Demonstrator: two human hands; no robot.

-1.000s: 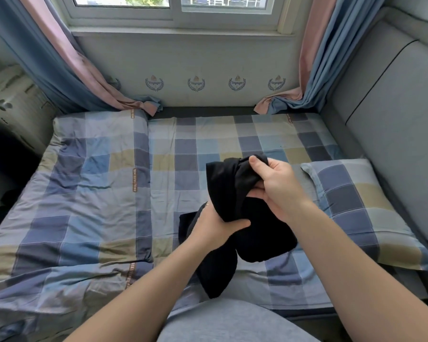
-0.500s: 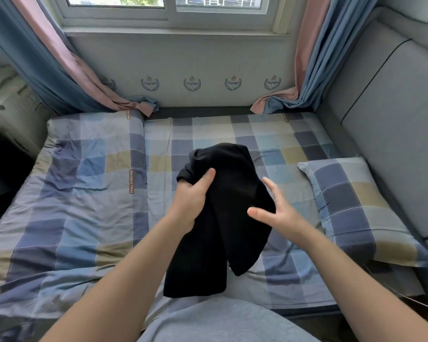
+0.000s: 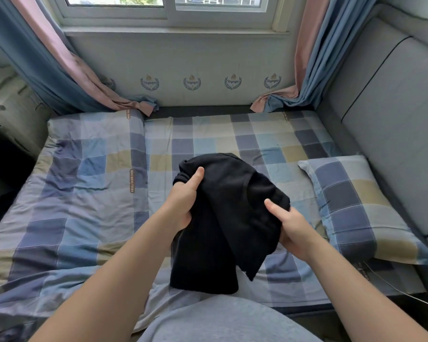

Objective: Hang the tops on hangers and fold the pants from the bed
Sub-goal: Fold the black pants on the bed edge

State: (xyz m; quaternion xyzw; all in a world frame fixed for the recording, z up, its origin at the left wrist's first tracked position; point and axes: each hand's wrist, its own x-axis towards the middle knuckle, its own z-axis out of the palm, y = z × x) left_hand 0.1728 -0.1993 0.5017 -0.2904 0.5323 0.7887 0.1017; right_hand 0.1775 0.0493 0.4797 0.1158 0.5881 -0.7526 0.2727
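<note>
A black garment [image 3: 229, 211] hangs bunched between my hands above the middle of the bed [image 3: 89, 198]. My left hand [image 3: 183, 201] grips its upper left edge, thumb on top. My right hand [image 3: 290, 225] holds its right side, thumb pressed on the fabric. The lower part of the garment droops down toward the bed's near edge. Whether it is a top or pants cannot be told from its bunched shape. No hanger is in view.
A checked pillow [image 3: 358, 208] lies at the right of the bed. A grey padded headboard [image 3: 393, 114] stands along the right side. Blue and pink curtains [image 3: 67, 70] hang at both window corners. A dark gap and a dark object [image 3: 0, 206] lie left of the bed.
My left hand shifted to the garment's upper left edge and lifted it. My right hand let go, opened, then closed on the garment's right side.
</note>
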